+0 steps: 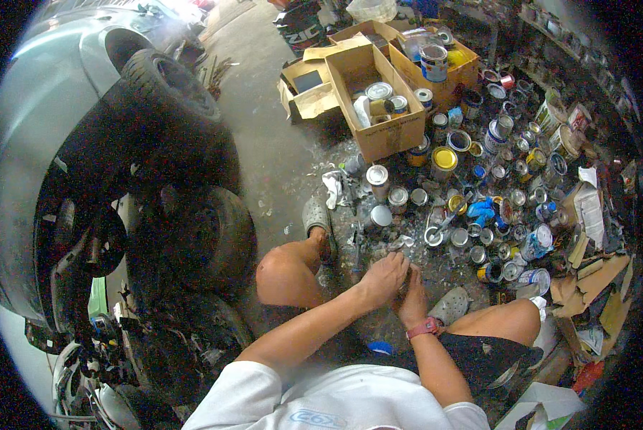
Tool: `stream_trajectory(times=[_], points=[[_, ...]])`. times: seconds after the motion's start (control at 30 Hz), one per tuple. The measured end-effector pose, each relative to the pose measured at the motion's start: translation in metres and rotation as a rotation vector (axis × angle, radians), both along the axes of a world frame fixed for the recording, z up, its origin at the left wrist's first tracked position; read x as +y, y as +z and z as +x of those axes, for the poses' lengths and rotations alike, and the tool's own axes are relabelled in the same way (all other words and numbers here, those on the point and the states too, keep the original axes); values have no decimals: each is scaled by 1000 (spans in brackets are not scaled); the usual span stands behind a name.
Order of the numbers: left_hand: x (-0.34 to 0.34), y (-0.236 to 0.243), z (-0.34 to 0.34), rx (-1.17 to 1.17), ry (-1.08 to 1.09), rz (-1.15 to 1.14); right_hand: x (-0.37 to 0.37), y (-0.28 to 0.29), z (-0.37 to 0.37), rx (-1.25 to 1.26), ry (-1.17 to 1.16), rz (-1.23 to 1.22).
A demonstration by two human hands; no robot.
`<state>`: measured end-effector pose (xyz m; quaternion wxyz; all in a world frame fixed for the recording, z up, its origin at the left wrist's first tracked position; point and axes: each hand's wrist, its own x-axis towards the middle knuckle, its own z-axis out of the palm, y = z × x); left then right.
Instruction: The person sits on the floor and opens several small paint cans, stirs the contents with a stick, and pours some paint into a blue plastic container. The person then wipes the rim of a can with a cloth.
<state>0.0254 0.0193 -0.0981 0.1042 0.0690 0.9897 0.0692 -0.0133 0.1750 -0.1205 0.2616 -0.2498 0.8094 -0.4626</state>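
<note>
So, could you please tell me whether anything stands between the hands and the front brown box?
Yes: several silver-lidded cans stand on the floor ahead of the left hand and right hand, on the straight line to the box.

Wide fisheye at head height, facing down over hands (384, 280).

stained grey floor (253, 136); bright light (184, 10) far left
</note>
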Motion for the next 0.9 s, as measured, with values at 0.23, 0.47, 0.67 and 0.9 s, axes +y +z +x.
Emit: stream_trajectory(times=[0.23,0.47,0.67,0.9], points=[[14,12,3,-111,-59,-74,3,-29,7,126,174,90],[10,-32,-4,-236,50,3,4,-49,13,-223,-4,-31],[8,-34,-31,25,180,62,3,-93,-10,150,-134,48],[-23,-84,-33,78,365,265,-7,-155,-91,-107,-469,76]])
